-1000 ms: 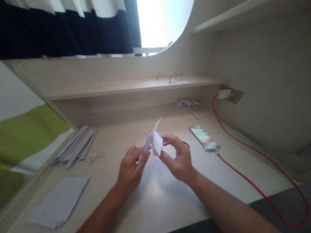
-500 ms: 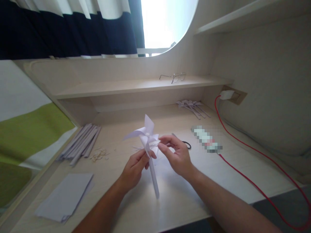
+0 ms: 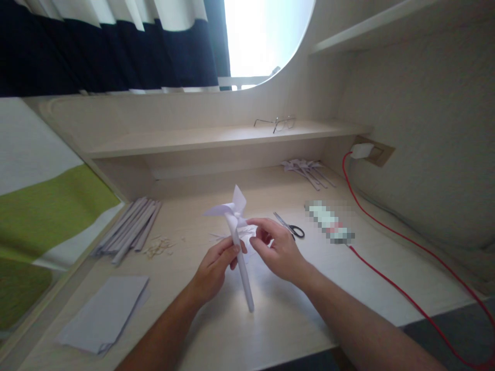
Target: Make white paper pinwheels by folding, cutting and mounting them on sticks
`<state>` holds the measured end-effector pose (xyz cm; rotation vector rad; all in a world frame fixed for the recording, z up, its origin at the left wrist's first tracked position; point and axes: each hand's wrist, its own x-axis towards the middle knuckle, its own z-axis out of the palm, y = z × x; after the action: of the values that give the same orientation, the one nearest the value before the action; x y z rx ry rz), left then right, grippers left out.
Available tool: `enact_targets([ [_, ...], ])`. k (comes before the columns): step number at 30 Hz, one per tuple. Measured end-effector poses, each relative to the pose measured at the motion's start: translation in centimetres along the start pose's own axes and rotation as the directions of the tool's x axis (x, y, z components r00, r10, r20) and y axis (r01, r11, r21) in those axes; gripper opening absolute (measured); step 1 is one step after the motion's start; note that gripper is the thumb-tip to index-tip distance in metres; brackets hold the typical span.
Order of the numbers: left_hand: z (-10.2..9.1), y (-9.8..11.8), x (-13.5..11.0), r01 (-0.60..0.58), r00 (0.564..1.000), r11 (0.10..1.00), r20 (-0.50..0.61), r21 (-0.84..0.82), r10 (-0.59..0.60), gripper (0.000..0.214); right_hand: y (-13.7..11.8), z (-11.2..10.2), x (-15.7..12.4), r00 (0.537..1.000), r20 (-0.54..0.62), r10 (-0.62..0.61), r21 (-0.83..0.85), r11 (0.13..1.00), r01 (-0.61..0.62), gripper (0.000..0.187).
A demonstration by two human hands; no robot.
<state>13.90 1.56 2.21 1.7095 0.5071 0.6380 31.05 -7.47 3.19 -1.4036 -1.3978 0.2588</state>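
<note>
Two bare hands meet over the desk [image 3: 185, 190], where the left hand [image 3: 214, 265] pinches the rolled-paper stick [image 3: 244, 283] of a white paper pinwheel [image 3: 234, 216] just below its blades, the stick slanting down towards the person. The right hand [image 3: 280, 252] is loosely curled beside the blades, a small gap between thumb and forefinger (whether the forefinger touches a blade, I cannot tell). Scissors [image 3: 288, 225] lie just beyond the right hand, more pinwheels [image 3: 303, 170] at the back, and paper rolls [image 3: 129, 229] and paper sheets [image 3: 102, 312] on the left.
</note>
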Motion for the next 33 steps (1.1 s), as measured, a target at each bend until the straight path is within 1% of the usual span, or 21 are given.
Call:
enact_targets([
  [3,0.0,-0.1,0.1,0.009,1.000,0.999,0.004,0.033,-0.009,0.031,-0.6,-0.5,0.0,0.993,0.068,-0.095,0.074,0.993,0.090,0.034],
  [6,0.2,0.1,0.1,-0.016,0.999,0.999,0.043,0.047,0.014,0.031,-0.8,-0.8,-0.1,0.974,0.129,-0.188,0.138,0.976,0.170,0.041],
  [8,0.4,0.4,0.1,-0.037,0.997,0.997,0.075,0.061,0.032,0.032,-0.5,-0.9,-0.2,0.975,0.116,-0.191,0.127,0.976,0.176,0.046],
  [10,0.5,0.6,0.1,-0.042,0.995,0.996,0.090,0.082,0.035,0.033,-0.3,-1.0,-0.2,0.984,0.093,-0.154,0.100,0.984,0.145,0.049],
  [12,0.5,0.8,0.1,-0.034,0.995,0.995,0.091,0.099,0.025,0.033,-0.3,-1.3,-0.1,0.988,0.096,-0.119,0.070,0.991,0.113,0.049],
  [14,0.6,0.8,0.1,-0.027,0.996,0.994,0.088,0.107,0.017,0.032,-0.7,-1.7,0.0,0.987,0.112,-0.114,0.025,0.993,0.112,0.043],
  [17,0.5,0.7,0.2,-0.030,0.996,0.993,0.085,0.115,0.021,0.032,-1.6,-2.2,0.1,0.977,0.121,-0.176,-0.041,0.982,0.182,0.029],
  [19,0.5,0.7,0.2,-0.036,0.995,0.992,0.092,0.118,0.025,0.033,-1.9,-2.4,0.1,0.972,0.077,-0.221,-0.046,0.973,0.225,0.023],
  [21,0.5,0.7,0.1,-0.037,0.995,0.992,0.101,0.117,0.025,0.034,-1.8,-2.4,0.1,0.977,-0.036,-0.212,-0.021,0.977,0.211,0.018],
  [23,0.5,0.8,-0.1,-0.035,0.993,0.993,0.116,0.117,0.021,0.034,-1.4,-2.2,0.2,0.976,-0.168,-0.137,0.017,0.990,0.142,0.014],
  [24,0.5,0.8,-0.2,-0.036,0.992,0.992,0.124,0.118,0.021,0.034,-1.1,-2.1,0.2,0.973,-0.214,-0.092,0.037,0.994,0.102,0.013],
  [25,0.5,0.8,-0.3,-0.041,0.991,0.992,0.133,0.123,0.024,0.035,-0.8,-2.0,0.3,0.971,-0.234,-0.052,0.054,0.996,0.067,0.013],
  [26,0.5,0.8,-0.4,-0.050,0.989,0.990,0.142,0.135,0.031,0.035,-0.6,-2.0,0.4,0.972,-0.233,-0.025,0.070,0.997,0.042,0.013],
  [28,0.5,0.7,-0.6,-0.073,0.988,0.981,0.151,0.180,0.046,0.036,-0.4,-1.9,0.5,0.982,-0.189,-0.013,0.092,0.995,0.031,0.010],
  [30,0.6,0.6,-0.7,-0.093,0.987,0.966,0.150,0.243,0.058,0.037,-0.5,-1.9,0.6,0.987,-0.157,-0.040,0.095,0.994,0.055,0.005],
  [33,0.6,0.8,-1.0,-0.136,0.985,0.943,0.140,0.303,0.098,0.038,-0.8,-2.1,0.6,0.987,-0.137,-0.084,0.080,0.992,0.095,0.006],
])
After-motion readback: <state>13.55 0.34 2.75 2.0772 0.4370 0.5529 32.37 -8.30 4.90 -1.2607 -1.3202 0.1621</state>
